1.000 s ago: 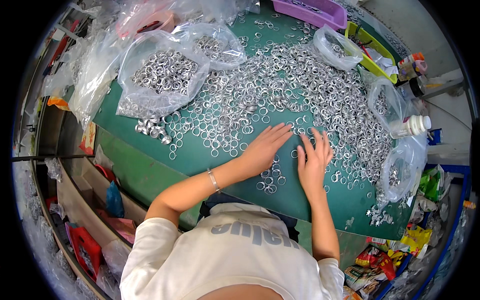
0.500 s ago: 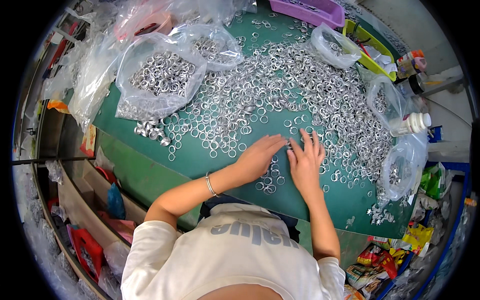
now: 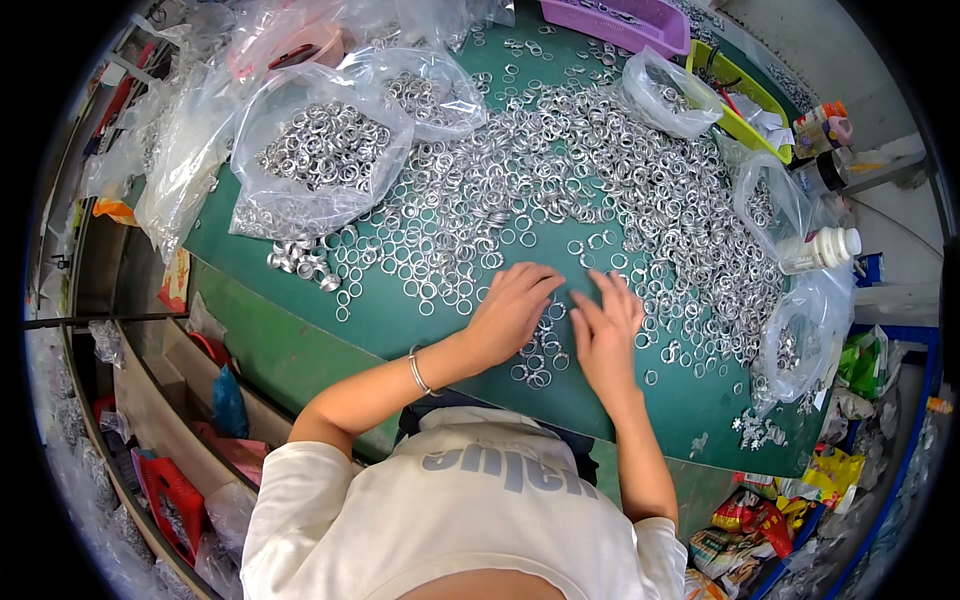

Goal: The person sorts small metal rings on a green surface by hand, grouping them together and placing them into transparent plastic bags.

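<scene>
Many loose silver-coloured rings (image 3: 690, 230) lie in a wide heap across the green tabletop (image 3: 390, 325). My left hand (image 3: 512, 308), with a bangle (image 3: 419, 370) at its wrist, is over the bare middle of the table, fingers stretched toward the right and slightly bent. Below its fingertips sits a small group of rings (image 3: 540, 362). My right hand (image 3: 607, 325) faces it across a narrow gap, thumb apart from the fingers, beside the near edge of the heap. No ring shows between the fingers of either hand, though their undersides are hidden.
Clear plastic bags of rings (image 3: 325, 150) stand at the far left, others along the right. A purple basket (image 3: 625, 25) and a yellow-green tray (image 3: 745, 100) sit at the back. A white bottle (image 3: 825, 248) lies at right. Open drawers (image 3: 180, 380) flank the table's left.
My hands have drawn slightly apart at the fingertips. The right hand has come a little nearer to me, its fingers more bent; the left fingers have lifted and curled somewhat.
</scene>
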The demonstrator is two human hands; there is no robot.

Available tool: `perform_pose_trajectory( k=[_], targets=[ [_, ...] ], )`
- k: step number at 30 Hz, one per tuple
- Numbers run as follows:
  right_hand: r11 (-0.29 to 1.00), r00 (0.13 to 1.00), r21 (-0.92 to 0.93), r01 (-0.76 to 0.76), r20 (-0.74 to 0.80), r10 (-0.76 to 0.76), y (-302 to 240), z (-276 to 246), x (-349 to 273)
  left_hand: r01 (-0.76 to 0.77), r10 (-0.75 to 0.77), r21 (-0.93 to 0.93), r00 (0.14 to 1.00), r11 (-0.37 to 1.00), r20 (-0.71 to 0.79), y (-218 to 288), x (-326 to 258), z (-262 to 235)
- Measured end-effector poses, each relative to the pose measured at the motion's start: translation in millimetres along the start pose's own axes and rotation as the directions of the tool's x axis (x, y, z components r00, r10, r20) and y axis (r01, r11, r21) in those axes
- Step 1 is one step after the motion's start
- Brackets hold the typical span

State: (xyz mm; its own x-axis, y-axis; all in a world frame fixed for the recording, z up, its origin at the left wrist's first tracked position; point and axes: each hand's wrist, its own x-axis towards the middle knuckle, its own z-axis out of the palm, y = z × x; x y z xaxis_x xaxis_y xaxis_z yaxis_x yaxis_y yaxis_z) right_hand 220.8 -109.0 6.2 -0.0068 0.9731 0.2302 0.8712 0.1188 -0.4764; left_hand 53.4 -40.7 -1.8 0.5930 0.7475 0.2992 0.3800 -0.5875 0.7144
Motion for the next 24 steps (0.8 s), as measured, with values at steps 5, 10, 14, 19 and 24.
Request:
perform_pose_trajectory(
  k=[5, 10, 14, 19, 24],
  targets=[
    [0.980, 0.996, -0.190, -0.058, -0.078, 0.043, 16, 5, 25, -0.068, 0.051, 0.099, 0.986, 0.993, 0.159, -2, -7, 4],
    [0.993, 0.995, -0.115, 0.026, 0.100, -0.014, -5, -3, 5, -0.038, 0.037, -0.001, 0.988, 0.999, 0.150, -6, -8, -2],
    [1.000, 0.999, 0.007, -0.026, 0.031, 0.026, 12, -7, 14, -0.033, 0.034, -0.009, 0.994, 0.999, 0.099, -7, 7, -3],
    [0.958, 0.999, -0.282, -0.051, -0.004, 0.052, 23, 11, 44, -0.143, 0.149, -0.044, 0.962, 0.989, 0.230, -11, -3, 14],
    [0.953, 0.978, -0.303, 0.033, 0.206, 0.032, 4, 0, 18, 0.009, 0.048, -0.234, 0.970, 0.972, 0.237, -10, -19, 0]
  ],
)
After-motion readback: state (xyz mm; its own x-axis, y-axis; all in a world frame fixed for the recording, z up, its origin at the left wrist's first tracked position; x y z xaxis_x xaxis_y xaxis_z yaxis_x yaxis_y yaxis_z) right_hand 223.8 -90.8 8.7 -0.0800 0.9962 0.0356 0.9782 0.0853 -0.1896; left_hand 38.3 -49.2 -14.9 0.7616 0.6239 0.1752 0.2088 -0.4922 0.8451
